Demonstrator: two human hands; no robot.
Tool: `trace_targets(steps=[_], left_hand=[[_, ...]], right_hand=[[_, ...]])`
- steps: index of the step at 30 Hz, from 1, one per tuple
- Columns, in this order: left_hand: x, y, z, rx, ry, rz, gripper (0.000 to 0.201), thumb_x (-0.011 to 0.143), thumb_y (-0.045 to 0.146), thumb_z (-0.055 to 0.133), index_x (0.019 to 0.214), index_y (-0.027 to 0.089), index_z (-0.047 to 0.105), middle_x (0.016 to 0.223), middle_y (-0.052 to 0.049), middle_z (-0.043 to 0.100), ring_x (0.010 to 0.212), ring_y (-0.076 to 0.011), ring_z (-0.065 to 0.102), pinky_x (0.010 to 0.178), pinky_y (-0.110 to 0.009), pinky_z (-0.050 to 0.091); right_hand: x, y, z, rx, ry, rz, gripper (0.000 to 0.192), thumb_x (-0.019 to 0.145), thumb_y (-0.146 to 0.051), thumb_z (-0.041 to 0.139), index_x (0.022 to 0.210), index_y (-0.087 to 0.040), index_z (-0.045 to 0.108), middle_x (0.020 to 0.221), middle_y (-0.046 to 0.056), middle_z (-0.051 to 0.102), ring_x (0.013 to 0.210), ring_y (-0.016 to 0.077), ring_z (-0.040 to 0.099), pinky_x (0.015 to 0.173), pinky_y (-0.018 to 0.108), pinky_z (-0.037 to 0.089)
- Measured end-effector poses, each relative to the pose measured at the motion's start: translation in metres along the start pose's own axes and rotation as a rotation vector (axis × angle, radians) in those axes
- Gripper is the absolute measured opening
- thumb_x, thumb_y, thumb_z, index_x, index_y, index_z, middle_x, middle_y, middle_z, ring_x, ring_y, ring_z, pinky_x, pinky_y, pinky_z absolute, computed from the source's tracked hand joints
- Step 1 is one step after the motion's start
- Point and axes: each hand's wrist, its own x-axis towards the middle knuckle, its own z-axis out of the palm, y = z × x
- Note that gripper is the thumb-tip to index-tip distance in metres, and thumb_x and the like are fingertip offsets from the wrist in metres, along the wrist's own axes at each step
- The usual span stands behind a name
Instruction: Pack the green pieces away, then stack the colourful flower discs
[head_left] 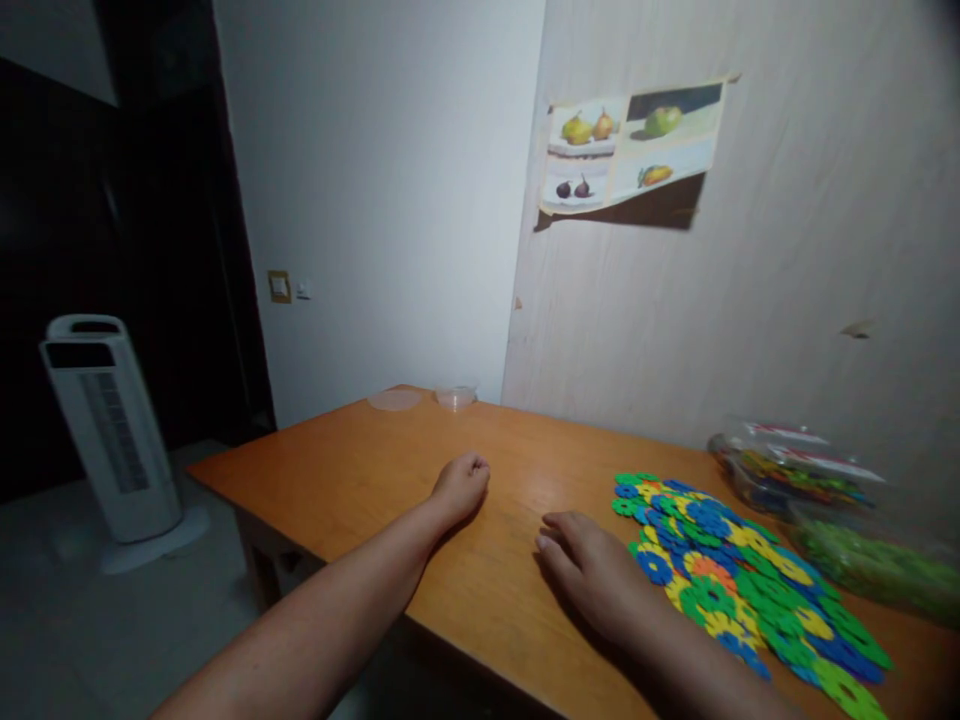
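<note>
My left hand rests on the orange wooden table as a loose fist, with nothing in it. My right hand lies palm down on the table, fingers stretched out towards the left, holding nothing. Just to the right of it spreads a flat mat of joined plastic flower-shaped discs in green, blue, yellow and orange. The right hand's edge is close to the mat's left rim; I cannot tell if they touch.
Clear bags of more coloured pieces and green pieces lie by the wall at right. A clear lid and small clear bowl sit at the far corner. A white tower fan stands on the floor at left.
</note>
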Motion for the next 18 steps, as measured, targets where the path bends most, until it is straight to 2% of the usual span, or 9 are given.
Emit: trace_targets(steps=[3,6,12,18], left_hand=[[0.007,-0.004,0.002,0.037,0.005,0.027,0.013,0.082,0.024,0.053,0.076,0.017,0.063,0.058,0.002,0.058,0.057,-0.0123,0.053,0.056,-0.022,0.04],[0.015,-0.009,0.003,0.097,0.018,0.044,0.016,0.084,0.023,0.05,0.079,0.017,0.064,0.06,0.002,0.06,0.059,-0.0123,0.054,0.057,-0.022,0.039],[0.037,-0.024,-0.013,0.215,0.069,0.052,0.014,0.082,0.018,0.05,0.077,0.017,0.064,0.069,0.0,0.064,0.067,-0.0133,0.056,0.061,-0.023,0.037],[0.066,-0.041,-0.03,0.298,0.128,0.006,0.012,0.082,0.016,0.051,0.077,0.017,0.063,0.073,-0.001,0.065,0.07,-0.0142,0.056,0.062,-0.024,0.034]], right_hand=[[0.007,-0.009,0.007,-0.051,-0.059,-0.026,0.031,0.095,-0.037,0.048,0.109,-0.018,0.069,0.109,0.012,0.071,0.103,0.0251,0.066,0.089,0.034,0.049],[0.012,-0.009,0.016,-0.083,-0.064,-0.049,0.037,0.096,-0.037,0.048,0.118,-0.016,0.068,0.124,0.015,0.068,0.117,0.0274,0.062,0.1,0.038,0.046],[0.013,0.008,0.033,-0.12,-0.079,-0.016,0.051,0.098,-0.042,0.041,0.134,-0.014,0.063,0.144,0.015,0.057,0.134,0.0277,0.051,0.115,0.043,0.038],[0.015,0.027,0.043,-0.12,-0.078,0.005,0.051,0.094,-0.047,0.046,0.13,-0.018,0.067,0.142,0.013,0.06,0.132,0.0287,0.055,0.113,0.045,0.042]])
